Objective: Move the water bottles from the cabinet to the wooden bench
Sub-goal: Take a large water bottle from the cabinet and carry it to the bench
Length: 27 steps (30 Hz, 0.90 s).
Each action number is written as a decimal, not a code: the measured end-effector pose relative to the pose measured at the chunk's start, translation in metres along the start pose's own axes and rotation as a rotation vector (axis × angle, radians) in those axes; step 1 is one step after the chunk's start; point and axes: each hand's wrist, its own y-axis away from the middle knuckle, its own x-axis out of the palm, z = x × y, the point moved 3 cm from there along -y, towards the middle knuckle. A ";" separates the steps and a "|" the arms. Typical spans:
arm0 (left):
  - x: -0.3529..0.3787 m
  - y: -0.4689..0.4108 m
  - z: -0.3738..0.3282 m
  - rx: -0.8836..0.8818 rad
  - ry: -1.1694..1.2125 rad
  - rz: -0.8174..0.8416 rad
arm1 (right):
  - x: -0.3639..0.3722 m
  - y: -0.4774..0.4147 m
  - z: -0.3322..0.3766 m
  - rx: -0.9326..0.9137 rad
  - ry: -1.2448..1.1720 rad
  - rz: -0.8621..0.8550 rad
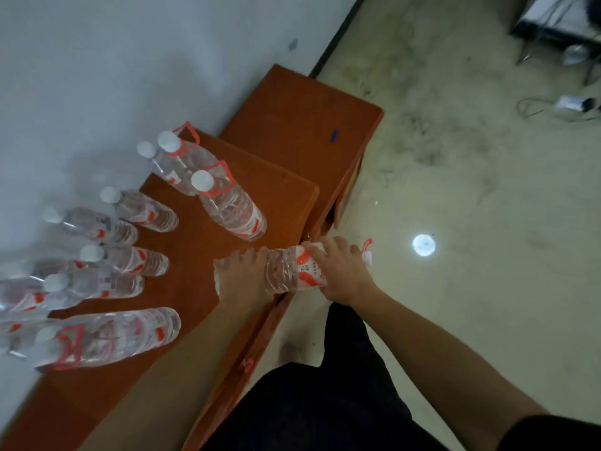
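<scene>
Two hands [292, 275] (one bottle [289, 270])

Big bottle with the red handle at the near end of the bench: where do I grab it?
Take the large bottle by its red carry handle at the neck, from above. It stands upright, the handle loop is free, and the body looks too wide for one hand.

A bare utility or storage room, not a furnished home. A pale painted wall [97, 60] meets a stained, scuffed concrete floor [471, 190] along a dark skirting strip [338, 34]. Orange-brown wooden furniture [292, 118] lines the wall; many water bottles [227, 203] crowd its surface. Loose cables [533, 109] lie by a metal-legged stand [553, 24].
</scene>
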 end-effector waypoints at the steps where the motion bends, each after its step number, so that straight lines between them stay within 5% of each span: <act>1: -0.010 0.005 -0.002 0.043 0.010 -0.032 | -0.009 0.015 0.003 0.049 0.014 -0.042; 8: -0.069 0.042 -0.044 0.348 0.060 -0.267 | -0.050 0.131 0.013 0.351 0.120 -0.303; 17: -0.169 0.117 -0.198 0.795 0.019 -0.530 | -0.107 0.330 -0.025 0.812 0.211 -0.578; 27: -0.182 0.345 -0.419 1.284 0.071 -0.730 | -0.045 0.646 -0.046 1.228 0.260 -0.800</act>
